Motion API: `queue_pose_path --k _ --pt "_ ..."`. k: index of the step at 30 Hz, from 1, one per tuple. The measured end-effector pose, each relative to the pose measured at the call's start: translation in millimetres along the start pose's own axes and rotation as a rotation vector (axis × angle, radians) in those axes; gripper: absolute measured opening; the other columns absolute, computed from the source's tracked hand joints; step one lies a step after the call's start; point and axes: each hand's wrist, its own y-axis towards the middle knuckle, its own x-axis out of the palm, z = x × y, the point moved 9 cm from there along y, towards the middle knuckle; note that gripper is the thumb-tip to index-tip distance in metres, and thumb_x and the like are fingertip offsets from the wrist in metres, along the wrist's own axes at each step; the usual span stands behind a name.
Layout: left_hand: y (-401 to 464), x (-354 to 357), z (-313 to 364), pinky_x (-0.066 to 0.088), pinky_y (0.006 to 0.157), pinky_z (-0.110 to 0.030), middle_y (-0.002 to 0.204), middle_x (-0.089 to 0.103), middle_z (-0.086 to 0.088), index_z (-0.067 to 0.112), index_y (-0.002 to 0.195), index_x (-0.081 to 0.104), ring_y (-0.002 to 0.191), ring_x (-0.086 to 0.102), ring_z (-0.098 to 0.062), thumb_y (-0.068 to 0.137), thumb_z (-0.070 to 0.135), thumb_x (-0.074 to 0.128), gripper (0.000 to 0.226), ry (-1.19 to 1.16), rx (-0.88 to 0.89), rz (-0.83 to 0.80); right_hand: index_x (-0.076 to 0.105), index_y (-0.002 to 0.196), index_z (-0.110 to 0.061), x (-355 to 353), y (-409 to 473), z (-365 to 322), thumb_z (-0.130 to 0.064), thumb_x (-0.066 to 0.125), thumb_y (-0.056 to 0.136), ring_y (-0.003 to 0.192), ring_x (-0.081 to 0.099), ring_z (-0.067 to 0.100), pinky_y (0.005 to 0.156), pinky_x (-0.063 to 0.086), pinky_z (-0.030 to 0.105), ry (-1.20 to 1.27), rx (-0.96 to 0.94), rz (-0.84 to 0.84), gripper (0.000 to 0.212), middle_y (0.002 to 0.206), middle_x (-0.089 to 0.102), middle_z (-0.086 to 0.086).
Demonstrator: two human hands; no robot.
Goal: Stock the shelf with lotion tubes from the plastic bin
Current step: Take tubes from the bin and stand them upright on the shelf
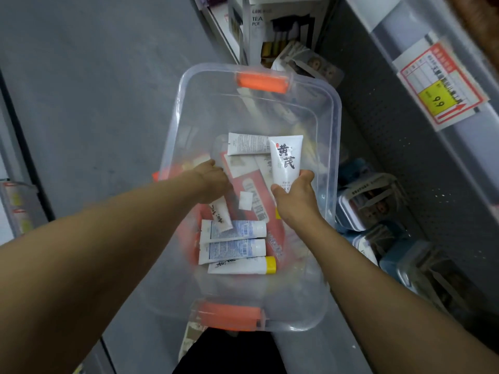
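Note:
A clear plastic bin (334,136) with orange handles sits on the floor below me. Several white lotion tubes (235,230) lie in its bottom, one with a yellow cap (270,265). My right hand (295,201) grips a white tube with black characters (286,160) by its lower end and holds it upright inside the bin. My left hand (213,180) reaches down into the bin and grips another white tube (221,215), whose end sticks out below the fist. The shelf (421,85) runs along the right.
A red and yellow price tag (442,85) reading 9.9 hangs on the shelf edge. Blue-lidded containers (378,211) fill the lower shelf at right. A tea pot box (272,28) stands beyond the bin. Grey floor (94,90) spreads to the left.

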Motion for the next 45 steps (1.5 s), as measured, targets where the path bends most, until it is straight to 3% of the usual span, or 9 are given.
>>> queue_pose_path --k 10,14,18,20,22,26,30,37,45 --pt "-98 -65 -20 0.041 0.081 -0.034 0.118 0.056 -0.022 -0.001 0.121 0.043 0.104 0.054 -0.036 0.1 0.029 0.032 0.038 -0.935 -0.341 0.223 0.026 0.124 -0.006 -52 -74 -62 -0.014 0.052 0.094 0.108 0.055 0.031 0.081 0.048 0.036 0.013 -0.078 0.146 0.041 0.128 0.05 0.015" --pt "-144 -86 -14 0.045 0.043 -0.02 0.08 0.059 -0.013 0.0 0.113 0.053 0.058 0.058 -0.026 0.097 0.017 0.04 0.026 -1.659 -0.411 0.285 0.029 0.115 -0.007 -83 -117 -87 -0.015 0.053 0.092 0.107 0.055 0.033 0.083 0.05 0.041 0.06 -0.134 0.228 0.034 0.125 0.051 0.016" --pt "-188 -118 0 0.045 0.041 -0.016 0.066 0.062 -0.007 0.002 0.118 0.051 0.05 0.059 -0.017 0.09 0.004 0.039 0.031 -2.121 -0.286 0.294 0.032 0.117 -0.008 -113 -164 -114 -0.016 0.054 0.092 0.092 0.052 0.023 0.07 0.043 0.031 0.115 -0.218 0.304 0.035 0.11 0.051 0.008" --pt "-213 -143 6 0.046 0.039 -0.015 0.066 0.066 -0.002 0.007 0.119 0.05 0.048 0.063 -0.013 0.09 0.001 0.038 0.031 -2.126 -0.164 0.301 0.033 0.123 -0.009 -129 -187 -126 -0.018 0.057 0.09 0.095 0.055 0.026 0.07 0.039 0.028 0.138 -0.248 0.363 0.042 0.111 0.053 0.008" --pt "-236 -168 5 0.049 0.043 -0.017 0.089 0.064 -0.002 0.011 0.129 0.046 0.066 0.064 -0.013 0.092 0.0 0.042 0.039 -2.035 -0.078 0.361 0.035 0.126 -0.011 -146 -212 -137 -0.021 0.061 0.087 0.102 0.057 0.029 0.074 0.042 0.031 0.163 -0.282 0.432 0.048 0.116 0.054 0.01" --pt "-281 -216 9 0.053 0.072 -0.037 0.126 0.058 -0.012 0.017 0.126 0.042 0.103 0.059 -0.029 0.09 -0.004 0.049 0.042 -1.918 0.055 0.488 0.037 0.122 -0.016 -176 -264 -156 -0.023 0.065 0.085 0.102 0.057 0.024 0.077 0.046 0.035 0.222 -0.349 0.528 0.048 0.116 0.056 0.004" --pt "-327 -263 24 0.05 0.078 -0.039 0.118 0.054 -0.007 0.021 0.122 0.041 0.104 0.056 -0.028 0.087 -0.011 0.051 0.049 -1.829 0.163 0.623 0.035 0.111 -0.022 -203 -316 -166 -0.022 0.069 0.081 0.098 0.058 0.024 0.082 0.053 0.047 0.283 -0.378 0.634 0.045 0.118 0.059 0.007" --pt "-373 -322 64 0.051 0.078 -0.039 0.109 0.058 -0.006 0.021 0.11 0.044 0.097 0.058 -0.024 0.082 -0.008 0.059 0.043 -1.514 0.27 0.746 0.035 0.121 -0.016 -254 -395 -156 -0.017 0.069 0.082 0.111 0.057 0.026 0.093 0.048 0.046 0.305 -0.373 0.8 0.052 0.127 0.056 0.007" --pt "-391 -380 133 0.048 0.092 -0.039 0.117 0.058 -0.003 0.019 0.113 0.044 0.104 0.055 -0.019 0.081 -0.007 0.062 0.045 -1.436 0.385 0.77 0.038 0.114 -0.012 -321 -466 -106 -0.014 0.07 0.081 0.11 0.055 0.026 0.08 0.047 0.036 0.3 -0.302 0.989 0.046 0.125 0.055 0.007"
